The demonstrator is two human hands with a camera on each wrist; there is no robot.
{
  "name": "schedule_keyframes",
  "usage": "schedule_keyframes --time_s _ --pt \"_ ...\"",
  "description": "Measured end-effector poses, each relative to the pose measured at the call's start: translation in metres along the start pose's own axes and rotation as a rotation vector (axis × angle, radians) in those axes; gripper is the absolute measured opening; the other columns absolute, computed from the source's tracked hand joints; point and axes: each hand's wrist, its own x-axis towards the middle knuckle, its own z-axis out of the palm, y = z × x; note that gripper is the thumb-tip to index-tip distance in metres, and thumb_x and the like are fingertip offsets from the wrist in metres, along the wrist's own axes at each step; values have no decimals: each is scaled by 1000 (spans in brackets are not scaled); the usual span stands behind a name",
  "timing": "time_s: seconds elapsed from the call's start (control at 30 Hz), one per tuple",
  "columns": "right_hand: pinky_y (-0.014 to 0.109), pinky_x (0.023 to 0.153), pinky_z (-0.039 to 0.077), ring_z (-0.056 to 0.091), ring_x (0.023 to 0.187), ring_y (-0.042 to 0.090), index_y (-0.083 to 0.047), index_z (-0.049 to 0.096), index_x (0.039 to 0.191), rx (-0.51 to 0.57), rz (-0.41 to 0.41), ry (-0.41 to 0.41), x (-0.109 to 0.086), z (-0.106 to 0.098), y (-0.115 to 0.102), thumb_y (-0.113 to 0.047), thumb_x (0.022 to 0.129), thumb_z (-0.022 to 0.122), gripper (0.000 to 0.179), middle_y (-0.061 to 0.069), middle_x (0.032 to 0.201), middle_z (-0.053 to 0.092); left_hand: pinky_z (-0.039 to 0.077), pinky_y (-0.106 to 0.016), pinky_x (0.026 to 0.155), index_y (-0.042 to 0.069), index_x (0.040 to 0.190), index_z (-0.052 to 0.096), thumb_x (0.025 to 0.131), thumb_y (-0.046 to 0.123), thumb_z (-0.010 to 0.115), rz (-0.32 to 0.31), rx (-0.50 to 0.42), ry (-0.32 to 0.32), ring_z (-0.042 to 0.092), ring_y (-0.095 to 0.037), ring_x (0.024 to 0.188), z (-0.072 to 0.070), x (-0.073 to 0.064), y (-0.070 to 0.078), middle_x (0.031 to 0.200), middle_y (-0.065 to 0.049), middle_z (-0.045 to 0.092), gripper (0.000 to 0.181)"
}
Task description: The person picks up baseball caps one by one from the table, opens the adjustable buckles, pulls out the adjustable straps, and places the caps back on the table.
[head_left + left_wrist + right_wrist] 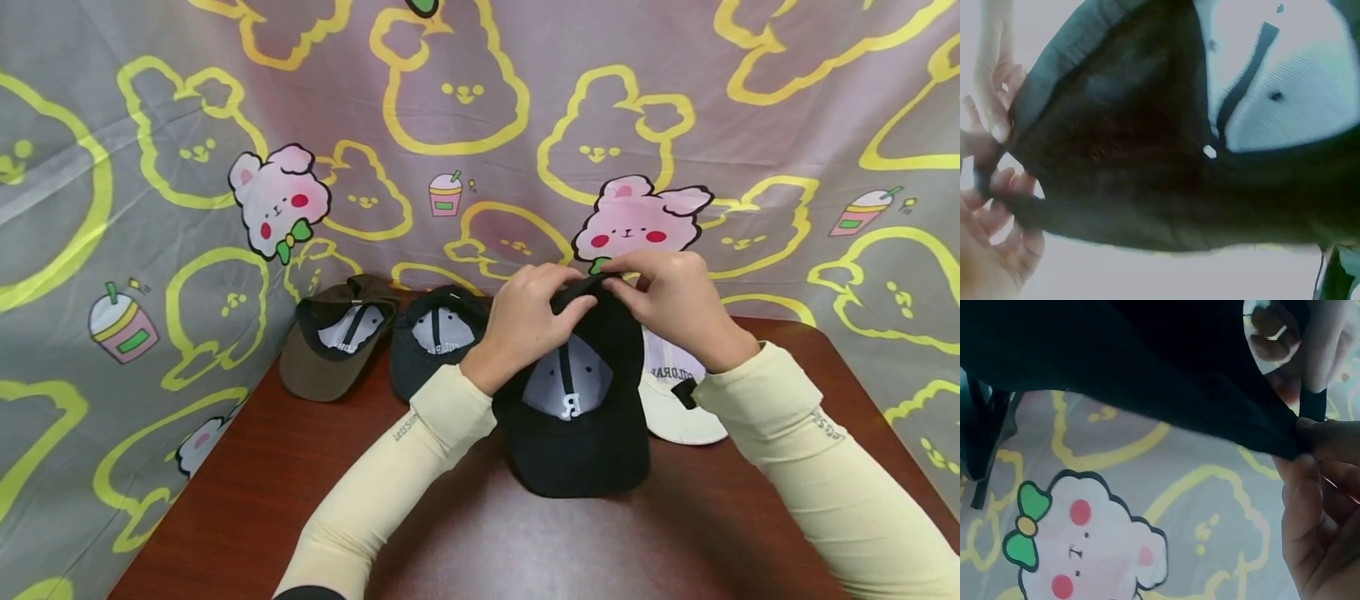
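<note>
A black baseball cap [581, 462] is held up by its back, brim down and its inside facing me. White lettering and a dark seam show on its pale lining [592, 375]. My left hand [528, 312] pinches the back strap [581, 289] from the left, thumb inside the edge. From the right, my right hand [675, 292] grips the same strap between thumb and fingers. In the right wrist view the strap's narrow end [1313, 403] stands up between the two hands, close beside the right thumb. The left wrist view shows the cap's dark sweatband [1129, 112].
A brown cap [311, 362] and a dark grey cap [408, 358] lie at the back left of the brown table [480, 542]. Behind the right forearm sits a white cap [675, 417] with a black strap. A patterned curtain [480, 179] encloses the table.
</note>
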Motion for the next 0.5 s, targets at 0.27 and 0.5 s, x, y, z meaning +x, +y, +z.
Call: schedule_keyframes --time_s 0.27,0.5 --pt "14 50 32 38 50 -10 -7 79 89 -13 58 31 -4 -44 -3 0 72 83 19 3 55 63 47 -34 104 11 123 66 94 35 63 58 -101 26 60 -18 116 -19 -25 -12 126 -3 68 38" --pt "4 46 33 40 47 -26 -6 79 97 -43 200 74 -7 -89 -5 0 76 79 21 11 55 66 44 -41 109 9 132 60 99 32 55 -87 -93 -14 57 -23 126 -27 -44 -35 134 -6 63 41"
